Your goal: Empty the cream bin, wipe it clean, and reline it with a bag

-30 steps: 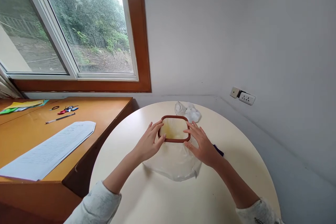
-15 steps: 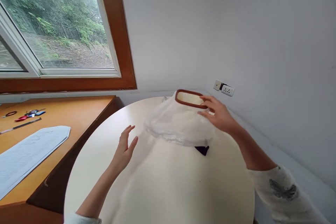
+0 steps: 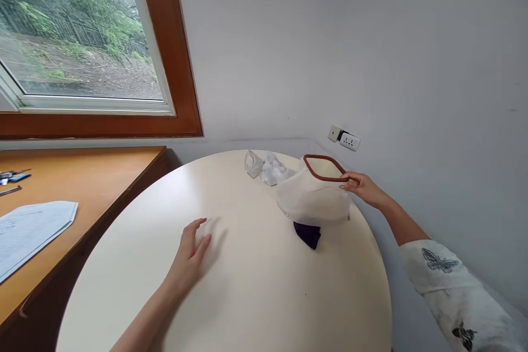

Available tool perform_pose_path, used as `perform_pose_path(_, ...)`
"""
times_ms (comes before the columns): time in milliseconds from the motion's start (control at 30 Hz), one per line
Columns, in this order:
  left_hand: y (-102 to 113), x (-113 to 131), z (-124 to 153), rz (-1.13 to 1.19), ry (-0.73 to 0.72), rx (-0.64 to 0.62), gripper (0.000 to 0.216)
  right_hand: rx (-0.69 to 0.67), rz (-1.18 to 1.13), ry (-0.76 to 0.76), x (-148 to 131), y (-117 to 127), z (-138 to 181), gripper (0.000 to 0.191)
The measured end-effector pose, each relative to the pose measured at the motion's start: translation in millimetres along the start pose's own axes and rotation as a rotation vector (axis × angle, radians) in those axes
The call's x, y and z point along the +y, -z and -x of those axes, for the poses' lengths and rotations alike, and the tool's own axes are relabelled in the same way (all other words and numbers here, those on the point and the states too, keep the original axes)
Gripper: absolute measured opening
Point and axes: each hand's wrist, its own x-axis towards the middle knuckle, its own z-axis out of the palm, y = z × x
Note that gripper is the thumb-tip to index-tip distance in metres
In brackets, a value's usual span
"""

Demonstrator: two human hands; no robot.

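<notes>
My right hand (image 3: 363, 186) pinches the near right edge of a brown rounded-square hoop (image 3: 324, 167), lifted above the round cream table (image 3: 256, 291). Sheer white fabric (image 3: 313, 201) hangs from the hoop and drapes down to the tabletop. A small dark purple cloth (image 3: 307, 234) lies on the table just under the fabric's edge. My left hand (image 3: 190, 253) rests flat on the table at centre left, fingers spread, holding nothing.
A crumpled clear and white wrapper (image 3: 265, 168) lies at the table's far edge. A wooden desk (image 3: 82, 187) to the left carries printed papers (image 3: 28, 231) and pens. A wall socket (image 3: 349, 141) sits on the grey wall behind; a window is at upper left.
The hoop with its fabric was lifted off the table's middle and carried right by my right hand. My left hand let go and settled flat on the table. The purple cloth is uncovered.
</notes>
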Motion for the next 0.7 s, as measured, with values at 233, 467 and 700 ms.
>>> perform_pose_path(233, -2.0, -3.7, -2.2, 0.014, 0.017, -0.017, 0.037, -0.089, 0.105, -0.021, -6.9, 13.8, -11.0, 0.034)
perform_pose_path(467, 2.2, -6.6, -3.0, 0.009, 0.020, 0.080, 0.032, 0.307, 0.140, 0.050, -11.1, 2.6, 22.6, 0.039)
perform_pose_path(700, 3.0, -1.2, -3.3, -0.008, 0.033, 0.080, 0.017, 0.092, 0.499, 0.218, -4.5, -110.0, 89.4, 0.016)
